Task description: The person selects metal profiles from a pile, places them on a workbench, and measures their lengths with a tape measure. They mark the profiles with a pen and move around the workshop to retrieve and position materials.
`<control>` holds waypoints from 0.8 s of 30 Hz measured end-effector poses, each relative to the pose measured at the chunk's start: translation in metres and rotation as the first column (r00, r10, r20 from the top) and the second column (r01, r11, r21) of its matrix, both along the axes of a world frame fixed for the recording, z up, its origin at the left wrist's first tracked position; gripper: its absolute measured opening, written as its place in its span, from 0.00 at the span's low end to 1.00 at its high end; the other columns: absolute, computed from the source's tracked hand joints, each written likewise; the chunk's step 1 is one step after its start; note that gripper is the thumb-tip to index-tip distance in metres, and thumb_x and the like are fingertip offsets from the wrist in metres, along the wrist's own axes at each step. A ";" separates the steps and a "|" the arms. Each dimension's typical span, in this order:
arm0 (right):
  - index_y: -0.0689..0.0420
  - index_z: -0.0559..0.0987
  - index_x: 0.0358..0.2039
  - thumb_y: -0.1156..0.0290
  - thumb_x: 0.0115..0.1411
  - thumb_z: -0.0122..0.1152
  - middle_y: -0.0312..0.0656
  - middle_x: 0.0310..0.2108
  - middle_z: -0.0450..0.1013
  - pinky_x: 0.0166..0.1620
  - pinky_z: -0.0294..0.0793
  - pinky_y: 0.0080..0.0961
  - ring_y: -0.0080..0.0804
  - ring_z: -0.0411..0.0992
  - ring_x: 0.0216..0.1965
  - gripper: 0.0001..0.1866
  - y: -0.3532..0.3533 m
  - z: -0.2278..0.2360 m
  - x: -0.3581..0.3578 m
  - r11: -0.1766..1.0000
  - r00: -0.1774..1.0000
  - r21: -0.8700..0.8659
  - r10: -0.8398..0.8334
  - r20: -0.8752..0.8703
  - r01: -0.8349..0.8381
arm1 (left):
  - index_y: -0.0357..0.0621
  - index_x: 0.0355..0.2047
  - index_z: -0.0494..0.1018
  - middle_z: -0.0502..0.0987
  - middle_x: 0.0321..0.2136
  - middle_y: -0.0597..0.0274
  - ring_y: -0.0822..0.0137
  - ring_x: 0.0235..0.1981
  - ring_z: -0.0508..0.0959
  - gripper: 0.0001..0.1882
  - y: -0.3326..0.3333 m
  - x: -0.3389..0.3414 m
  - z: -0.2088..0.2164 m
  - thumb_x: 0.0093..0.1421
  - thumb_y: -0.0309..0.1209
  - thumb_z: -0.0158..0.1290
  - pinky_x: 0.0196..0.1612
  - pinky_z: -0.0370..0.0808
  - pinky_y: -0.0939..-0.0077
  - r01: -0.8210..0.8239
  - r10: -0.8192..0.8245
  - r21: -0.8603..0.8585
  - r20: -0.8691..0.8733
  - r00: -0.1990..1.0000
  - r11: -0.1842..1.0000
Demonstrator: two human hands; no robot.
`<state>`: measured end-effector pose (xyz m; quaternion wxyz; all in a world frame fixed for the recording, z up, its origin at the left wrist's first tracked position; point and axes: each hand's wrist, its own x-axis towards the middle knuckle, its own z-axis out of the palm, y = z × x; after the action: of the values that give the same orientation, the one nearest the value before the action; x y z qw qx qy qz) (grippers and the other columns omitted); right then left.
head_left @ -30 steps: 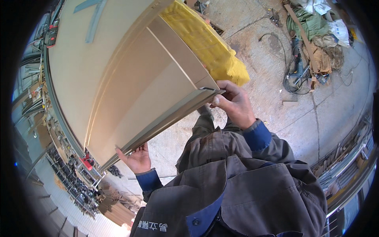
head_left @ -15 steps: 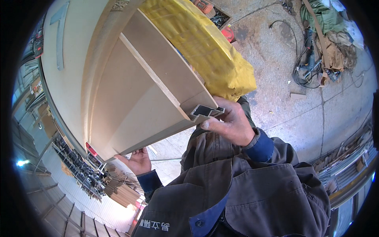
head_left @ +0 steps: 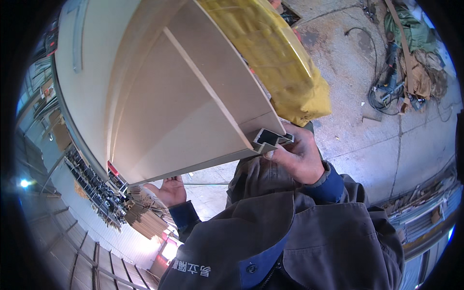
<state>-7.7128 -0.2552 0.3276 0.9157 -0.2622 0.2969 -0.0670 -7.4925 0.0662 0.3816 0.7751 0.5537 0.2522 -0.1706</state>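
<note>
A large beige panel (head_left: 183, 113) slants away from me, with a pale strip (head_left: 208, 87) lying lengthwise along it. Along its near edge runs a grey metal profile whose hollow, stepped end (head_left: 267, 138) shows at the right corner. My right hand (head_left: 302, 154) is closed round that end, thumb on the near side and fingers partly hidden behind. My left hand (head_left: 170, 192) is palm up at the near edge's left end, holding the panel from below. Its thumb reaches along the edge, and the fingertips are partly hidden under the panel.
Yellow wrapped bundle (head_left: 290, 72) lies just beyond the panel's right side. On the concrete floor at the far right are a corded power tool (head_left: 389, 89), cable and crumpled sacking (head_left: 418, 72). Long stock (head_left: 425, 212) is stacked at right; brown lengths (head_left: 147, 224) stand at lower left.
The panel's right corner, with my right hand on the profile end, has shifted right and slightly down in view. The left hand keeps its place at the edge. The whole view has shifted a little.
</note>
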 end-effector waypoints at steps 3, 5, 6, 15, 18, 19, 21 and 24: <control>0.69 0.73 0.56 0.76 0.62 0.63 0.37 0.45 0.75 0.49 0.75 0.22 0.20 0.71 0.46 0.22 -0.001 -0.003 -0.002 0.998 0.999 -0.056 0.034 0.022 -0.033 | 0.37 0.47 0.73 0.78 0.43 0.57 0.62 0.48 0.76 0.41 0.020 0.021 0.009 0.51 0.65 0.62 0.59 0.72 0.57 0.013 -0.004 0.101 -0.094 0.996 0.995; 0.68 0.73 0.56 0.74 0.63 0.64 0.37 0.45 0.75 0.49 0.75 0.22 0.20 0.71 0.46 0.22 -0.004 -0.004 -0.002 0.996 0.998 -0.060 0.060 0.022 -0.058 | 0.38 0.48 0.73 0.77 0.45 0.58 0.61 0.50 0.75 0.41 0.032 0.028 0.008 0.52 0.64 0.62 0.61 0.71 0.57 0.033 -0.014 0.121 -0.149 0.989 0.992; 0.68 0.73 0.56 0.74 0.63 0.65 0.37 0.46 0.75 0.49 0.75 0.23 0.20 0.71 0.46 0.23 -0.003 -0.006 -0.002 0.997 0.998 -0.060 0.060 0.037 -0.058 | 0.37 0.47 0.73 0.77 0.45 0.58 0.62 0.50 0.75 0.40 0.034 0.030 0.009 0.51 0.63 0.63 0.60 0.71 0.57 0.019 0.004 0.142 -0.162 0.987 0.990; 0.69 0.72 0.55 0.73 0.64 0.64 0.38 0.45 0.75 0.47 0.76 0.21 0.19 0.71 0.45 0.22 -0.001 -0.009 -0.001 0.994 0.998 -0.106 0.042 0.041 -0.037 | 0.35 0.42 0.75 0.79 0.37 0.58 0.64 0.41 0.78 0.38 0.035 0.026 0.004 0.54 0.63 0.61 0.52 0.76 0.63 -0.007 0.027 0.151 -0.126 0.992 0.988; 0.70 0.71 0.55 0.74 0.64 0.63 0.38 0.44 0.75 0.47 0.76 0.20 0.19 0.72 0.44 0.21 0.000 -0.012 0.000 1.000 0.998 -0.022 0.011 0.060 -0.010 | 0.36 0.42 0.76 0.81 0.35 0.57 0.65 0.37 0.78 0.37 0.022 0.022 0.003 0.57 0.63 0.58 0.49 0.77 0.64 -0.011 0.022 0.166 -0.067 0.998 0.986; 0.70 0.71 0.55 0.75 0.64 0.63 0.38 0.44 0.75 0.47 0.76 0.20 0.19 0.72 0.43 0.21 0.001 -0.012 0.000 1.000 0.997 0.024 -0.012 0.071 0.010 | 0.36 0.43 0.77 0.81 0.34 0.57 0.65 0.37 0.78 0.36 0.014 0.020 0.003 0.57 0.63 0.58 0.49 0.78 0.64 -0.025 0.033 0.176 -0.040 0.999 0.984; 0.70 0.71 0.55 0.75 0.64 0.63 0.38 0.44 0.75 0.47 0.77 0.21 0.19 0.72 0.43 0.21 0.003 -0.011 0.004 0.999 0.996 0.008 -0.035 0.078 0.035 | 0.37 0.43 0.77 0.81 0.35 0.57 0.65 0.37 0.78 0.36 0.004 0.020 0.006 0.58 0.63 0.57 0.50 0.78 0.64 -0.034 0.043 0.197 -0.041 0.998 0.980; 0.70 0.71 0.55 0.76 0.64 0.64 0.38 0.44 0.74 0.47 0.77 0.22 0.19 0.72 0.43 0.22 0.003 -0.010 0.004 0.999 0.997 -0.026 -0.035 0.072 0.037 | 0.38 0.43 0.78 0.82 0.38 0.56 0.64 0.39 0.79 0.36 0.007 0.021 0.008 0.57 0.64 0.57 0.51 0.78 0.63 -0.011 0.022 0.208 -0.047 0.999 0.978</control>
<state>-7.7084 -0.2522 0.3179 0.9208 -0.2666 0.2676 -0.0970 -7.4712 0.0733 0.3894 0.7080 0.6251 0.2923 -0.1505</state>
